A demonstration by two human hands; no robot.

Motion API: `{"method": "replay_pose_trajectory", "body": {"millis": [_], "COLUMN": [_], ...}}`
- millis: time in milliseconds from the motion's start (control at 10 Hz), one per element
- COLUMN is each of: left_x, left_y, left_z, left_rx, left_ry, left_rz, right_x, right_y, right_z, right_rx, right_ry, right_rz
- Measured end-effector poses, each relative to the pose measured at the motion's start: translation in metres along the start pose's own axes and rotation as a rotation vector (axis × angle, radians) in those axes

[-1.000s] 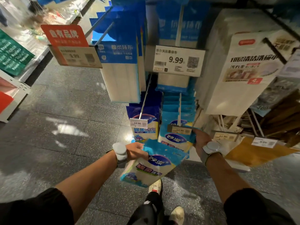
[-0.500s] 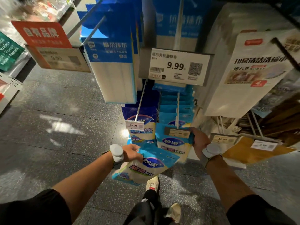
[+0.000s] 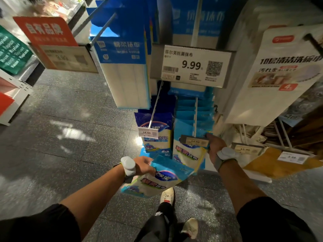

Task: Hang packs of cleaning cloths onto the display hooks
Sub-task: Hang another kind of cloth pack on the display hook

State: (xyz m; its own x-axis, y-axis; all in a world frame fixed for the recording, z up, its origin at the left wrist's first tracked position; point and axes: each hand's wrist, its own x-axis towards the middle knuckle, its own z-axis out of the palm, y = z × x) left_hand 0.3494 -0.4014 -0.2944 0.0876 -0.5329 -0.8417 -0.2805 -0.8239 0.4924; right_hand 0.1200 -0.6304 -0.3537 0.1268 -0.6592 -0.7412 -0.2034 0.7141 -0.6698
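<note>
I hold one pack of cleaning cloths [image 3: 155, 179] in my left hand [image 3: 143, 165], fingers clamped on its blue top edge, so it hangs tilted below the hooks and well short of them. My right hand [image 3: 214, 147] is closed on the price tag [image 3: 194, 141] at the tip of the lower hook [image 3: 196, 116], just beside the packs already hanging [image 3: 189, 155] there. Over the last second my left hand has edged the pack up and a little toward that hook, while my right hand has stayed on the tag. I judge that means the hook end is being steadied and the pack is nearly ready to thread on, though its hanging hole is not yet at the tip.

To the left a second hook [image 3: 155, 105] carries darker blue packs [image 3: 154, 135] behind its own tag. Above hang taller blue and white cloth packs [image 3: 125, 67] and a large 9.99 label [image 3: 192, 66]. Under it all lies a grey speckled floor [image 3: 61, 137] with patches of light, my shoes [image 3: 168, 195] on it, and a shelf end [image 3: 14, 95] at the far left.
</note>
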Motion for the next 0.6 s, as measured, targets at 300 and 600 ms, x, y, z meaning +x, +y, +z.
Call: {"method": "replay_pose_trajectory", "body": {"millis": [300, 600], "left_x": [0.0, 0.014], "left_y": [-0.01, -0.005], "left_z": [0.009, 0.034], "left_rx": [-0.133, -0.485], "left_ry": [0.019, 0.056], "left_rz": [-0.018, -0.044], "right_x": [0.008, -0.073], "right_y": [-0.012, 0.046], "right_z": [0.014, -0.008], "right_rx": [-0.06, 0.014], "right_ry": [0.021, -0.168], "right_rz": [-0.104, 0.099]}}
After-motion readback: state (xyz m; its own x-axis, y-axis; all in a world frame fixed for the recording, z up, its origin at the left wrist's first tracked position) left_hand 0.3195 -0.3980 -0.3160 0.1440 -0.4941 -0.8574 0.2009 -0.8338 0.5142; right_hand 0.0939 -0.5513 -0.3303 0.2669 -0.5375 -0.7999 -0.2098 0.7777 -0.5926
